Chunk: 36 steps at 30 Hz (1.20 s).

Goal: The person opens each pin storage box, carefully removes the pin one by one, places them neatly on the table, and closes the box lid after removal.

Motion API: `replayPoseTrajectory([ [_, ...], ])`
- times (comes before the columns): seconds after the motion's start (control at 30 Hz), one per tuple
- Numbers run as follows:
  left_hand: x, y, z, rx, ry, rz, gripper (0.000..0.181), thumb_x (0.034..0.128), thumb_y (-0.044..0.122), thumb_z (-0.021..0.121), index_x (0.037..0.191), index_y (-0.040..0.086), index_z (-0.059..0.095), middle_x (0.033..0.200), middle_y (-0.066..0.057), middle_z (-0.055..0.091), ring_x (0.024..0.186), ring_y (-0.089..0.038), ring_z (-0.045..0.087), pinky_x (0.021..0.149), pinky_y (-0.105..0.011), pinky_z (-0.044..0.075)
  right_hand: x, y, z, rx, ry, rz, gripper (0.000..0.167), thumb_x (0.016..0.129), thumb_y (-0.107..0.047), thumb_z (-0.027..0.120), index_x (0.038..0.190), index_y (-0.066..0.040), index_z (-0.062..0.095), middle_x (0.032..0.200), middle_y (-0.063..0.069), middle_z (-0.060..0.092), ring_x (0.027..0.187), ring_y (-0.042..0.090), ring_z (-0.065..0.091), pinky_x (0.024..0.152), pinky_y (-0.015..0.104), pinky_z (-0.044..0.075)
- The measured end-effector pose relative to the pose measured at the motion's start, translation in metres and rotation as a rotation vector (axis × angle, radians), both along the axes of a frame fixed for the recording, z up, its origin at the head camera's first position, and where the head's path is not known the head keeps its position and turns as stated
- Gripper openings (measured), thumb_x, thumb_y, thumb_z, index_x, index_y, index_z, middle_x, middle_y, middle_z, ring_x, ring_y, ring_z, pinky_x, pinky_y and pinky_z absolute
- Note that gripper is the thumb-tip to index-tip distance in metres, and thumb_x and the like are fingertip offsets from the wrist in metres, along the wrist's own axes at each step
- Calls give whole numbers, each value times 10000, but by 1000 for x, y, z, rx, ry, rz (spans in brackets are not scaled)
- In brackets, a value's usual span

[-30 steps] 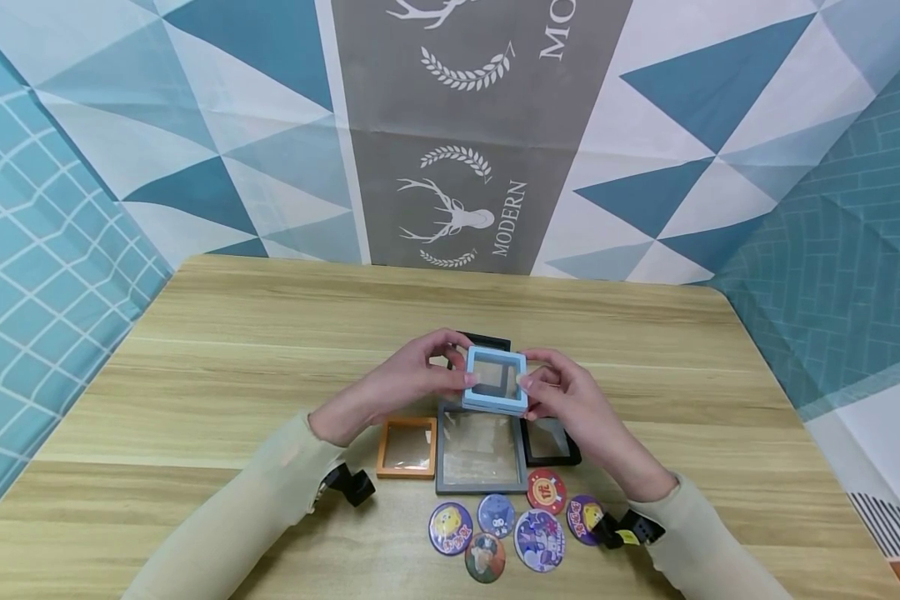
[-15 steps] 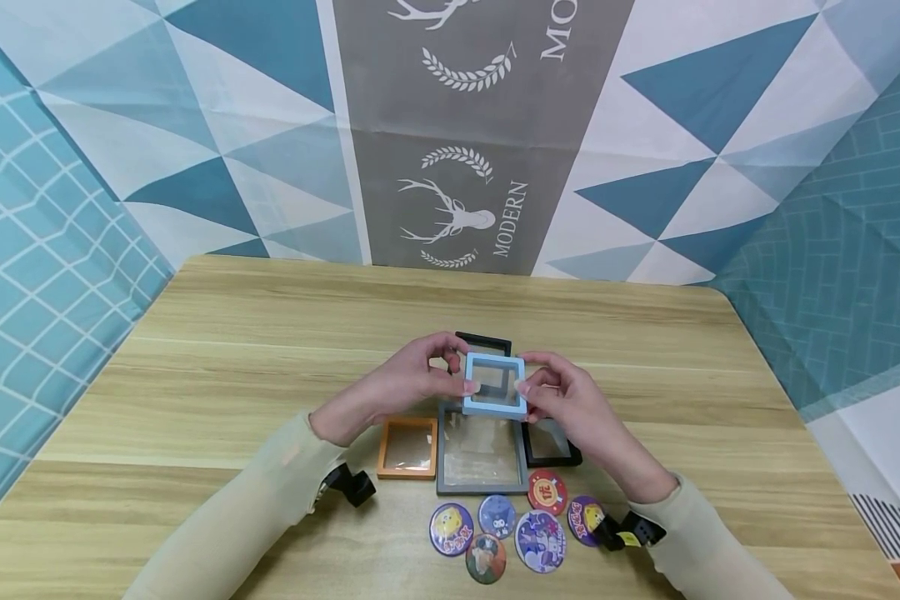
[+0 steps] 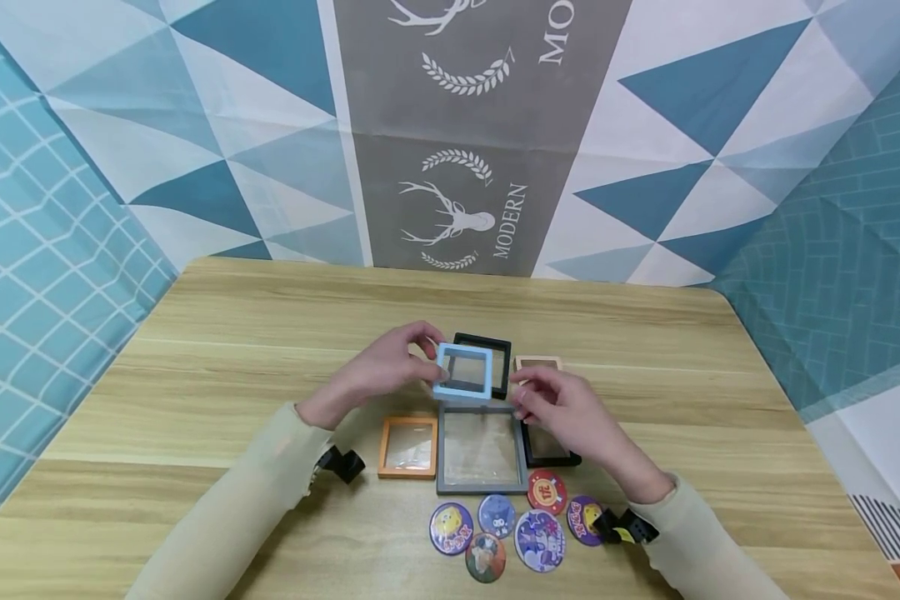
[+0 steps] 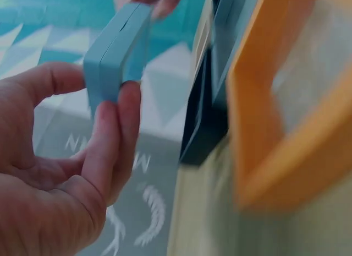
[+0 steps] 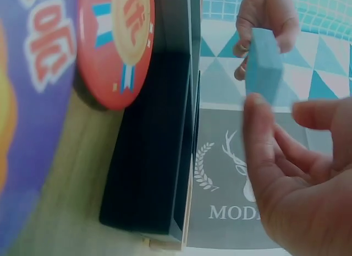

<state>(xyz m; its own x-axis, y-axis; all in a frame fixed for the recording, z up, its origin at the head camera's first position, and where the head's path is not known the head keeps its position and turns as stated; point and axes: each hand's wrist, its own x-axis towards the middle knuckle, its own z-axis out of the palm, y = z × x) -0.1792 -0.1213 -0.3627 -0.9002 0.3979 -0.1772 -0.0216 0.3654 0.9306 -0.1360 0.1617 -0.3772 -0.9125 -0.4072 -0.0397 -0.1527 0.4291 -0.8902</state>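
Observation:
My left hand (image 3: 386,362) pinches a small light-blue square frame (image 3: 463,393) with a clear window, held above the table. In the left wrist view, the thumb and fingertips grip one side of the blue frame (image 4: 113,60), whose two layers meet at a thin seam. My right hand (image 3: 570,408) is just right of it, holding nothing; the right wrist view shows its thumb and index finger parted near the frame's free side. Under the hands lie a larger grey frame (image 3: 482,489), a black frame (image 3: 501,390) behind it and another black frame (image 3: 553,461) at its right.
An orange frame (image 3: 408,476) lies left of the grey one, and a beige frame (image 3: 538,360), partly hidden, behind my right hand. Several round badges, among them a red badge (image 3: 547,492) and a purple badge (image 3: 540,540), lie in front on the wooden table (image 3: 232,367).
Both hands held the blue frame before. The right hand has let go, and the left hand has carried the frame a little left, uncovering more of the black and beige frames.

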Motion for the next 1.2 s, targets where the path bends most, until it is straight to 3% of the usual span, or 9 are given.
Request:
replayPoseTrajectory([
  [0.13,-11,-20,1,-137,24,31,471,771,142,766,1188,77,558,1032,-117,536,800,-279,576,692,-359,457,0,1,-3,201,83,107,234,1016,-242,593,1169,-85,677,897,-28,687,798,134,647,673,313,542],
  [0.23,-16,-31,1,-216,16,40,435,766,134,761,1141,53,557,958,-118,548,770,-239,537,678,-337,440,1,2,-5,250,91,173,232,1014,-258,593,1143,-88,684,888,-45,677,776,120,626,648,302,522],
  [0.37,-21,-41,-3,-270,-8,27,403,760,112,754,1101,39,551,873,-107,568,739,-234,533,677,-335,431,1,1,-6,254,87,203,234,1015,-246,590,1125,-62,685,879,-25,671,758,130,621,644,291,520],
  [0.53,-25,-52,-10,-279,-34,-2,406,777,103,762,1110,21,545,836,-102,574,733,-249,571,692,-341,440,1,0,-7,258,84,200,225,1017,-249,590,1115,-72,688,880,-25,668,757,139,616,645,291,519],
  [0.7,-26,-54,-14,-292,-65,-2,435,799,101,774,1143,7,526,801,-91,557,665,-220,563,644,-325,468,1,0,-8,260,76,200,219,1017,-258,592,1117,-91,691,887,-26,664,756,132,609,647,293,520],
  [0.83,-25,-53,-12,-328,-74,-5,441,837,116,769,1170,4,502,772,-103,597,635,-217,576,624,-327,494,0,-1,-9,265,85,200,210,1014,-254,597,1117,-99,694,880,-32,660,754,118,606,651,291,520],
  [0.97,-21,-48,-5,-436,8,-6,407,873,200,761,1155,23,527,823,-103,617,688,-229,584,659,-345,480,1,-1,-10,270,98,200,206,1012,-247,599,1116,-97,695,876,-35,654,756,107,601,653,288,517],
  [1.2,-11,-32,5,-590,271,-27,199,919,246,704,1000,98,597,895,-34,614,725,-196,539,658,-345,456,2,2,-7,283,129,167,215,1014,-247,595,1134,-98,694,938,-35,678,821,84,613,723,290,524],
])
